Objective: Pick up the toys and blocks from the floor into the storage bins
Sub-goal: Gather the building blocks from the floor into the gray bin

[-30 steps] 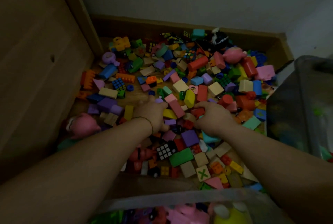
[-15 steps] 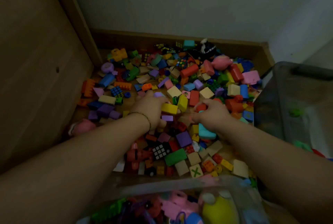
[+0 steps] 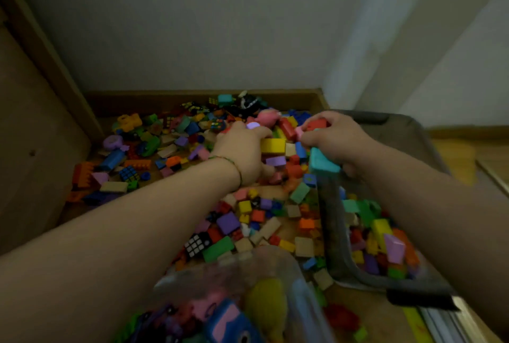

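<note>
A heap of plastic and wooden blocks point(image 3: 170, 149) covers the far corner of the floor point(image 3: 380, 315), packed against the wall point(image 3: 220, 25) and a wooden cabinet side point(image 3: 35, 149) at the floor's left edge. By the right edge stands a clear storage bin point(image 3: 330, 232) with a dark rim. It is partly filled with loose blocks, among them a yellow brick point(image 3: 381, 229) and a purple wedge point(image 3: 394, 251). At the near edge a second clear bin point(image 3: 300, 301) holds soft toys, one yellow point(image 3: 265, 307) and one blue point(image 3: 231, 323), both blurred. The left hand point(image 3: 242, 152), a thin bracelet on its wrist, curls round a yellow block point(image 3: 272, 145) and smaller pieces. The right hand point(image 3: 336, 138) grips a red block point(image 3: 316, 124) with a teal block point(image 3: 322, 163) below it. The two hands press together over the heap, just beside the dark-rimmed bin. A black puzzle cube point(image 3: 197, 244) lies near the second bin.
</note>
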